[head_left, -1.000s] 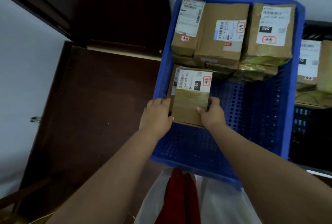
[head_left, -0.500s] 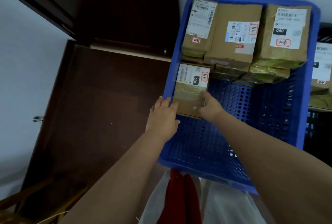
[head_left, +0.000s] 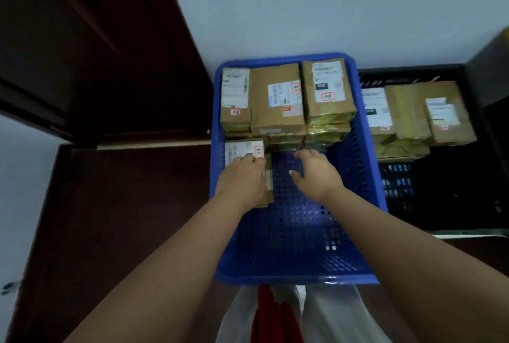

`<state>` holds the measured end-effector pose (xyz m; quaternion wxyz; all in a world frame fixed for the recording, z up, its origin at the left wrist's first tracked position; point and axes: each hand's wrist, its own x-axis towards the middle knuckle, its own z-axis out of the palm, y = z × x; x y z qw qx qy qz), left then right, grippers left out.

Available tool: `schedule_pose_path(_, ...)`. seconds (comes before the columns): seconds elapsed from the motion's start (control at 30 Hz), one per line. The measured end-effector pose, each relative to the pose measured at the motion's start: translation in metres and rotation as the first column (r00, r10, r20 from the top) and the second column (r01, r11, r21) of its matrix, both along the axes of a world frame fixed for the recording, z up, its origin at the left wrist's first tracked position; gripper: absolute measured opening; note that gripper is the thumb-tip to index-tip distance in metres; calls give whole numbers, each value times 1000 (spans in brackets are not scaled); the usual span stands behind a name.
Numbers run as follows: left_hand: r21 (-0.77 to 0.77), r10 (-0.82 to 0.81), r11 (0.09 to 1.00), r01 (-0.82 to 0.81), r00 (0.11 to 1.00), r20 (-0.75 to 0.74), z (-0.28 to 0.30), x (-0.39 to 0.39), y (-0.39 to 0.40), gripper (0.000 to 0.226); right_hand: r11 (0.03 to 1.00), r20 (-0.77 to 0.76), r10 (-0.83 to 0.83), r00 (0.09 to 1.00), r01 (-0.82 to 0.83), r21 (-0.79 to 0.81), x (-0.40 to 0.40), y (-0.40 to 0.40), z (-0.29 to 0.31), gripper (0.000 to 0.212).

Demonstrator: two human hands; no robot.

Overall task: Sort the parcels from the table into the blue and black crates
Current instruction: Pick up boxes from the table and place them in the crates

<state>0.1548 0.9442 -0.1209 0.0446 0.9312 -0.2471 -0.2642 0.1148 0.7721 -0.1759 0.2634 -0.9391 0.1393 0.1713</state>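
Parcel (head_left: 243, 151) lies at nine o'clock in the blue crate (head_left: 366, 177), set against the back row. Left hand (head_left: 242, 180) rests on it, fingers relaxed; right hand (head_left: 316, 174) hovers spread, empty. Placing looks finished; next, fetch another parcel.

Nothing on these parcels can actually be read from here. Each brown parcel in the blue crate (head_left: 369, 177) wears a white shipping label (head_left: 327, 81) with barcodes and a red-ringed handwritten mark (head_left: 328, 96) (blurred beyond reading). The labels on the black crate's (head_left: 413, 70) parcels are just as smeared.
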Motion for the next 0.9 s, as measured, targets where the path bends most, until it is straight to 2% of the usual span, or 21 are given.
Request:
schedule_pose_path(0.27,-33,-220,973,227,965,139,58,2,-85,33,988,181,-45,982,71,-140,-42,-79,77,38)
schedule_pose_path(0.5,8,-412,899,438,839,356,126,-37,-190,40,942,347,-114,931,212,-259,-119,-183,149,40)
schedule_pose_path(0.63,-16,-485,841,541,766,423,170,-85,-262,46,901,438,-115,892,280,-332,-178,-245,196,39)
schedule_pose_path(0.9,32,-647,666,745,557,521,261,-227,-425,47,779,570,-185,801,473,-411,-334,-363,292,38)
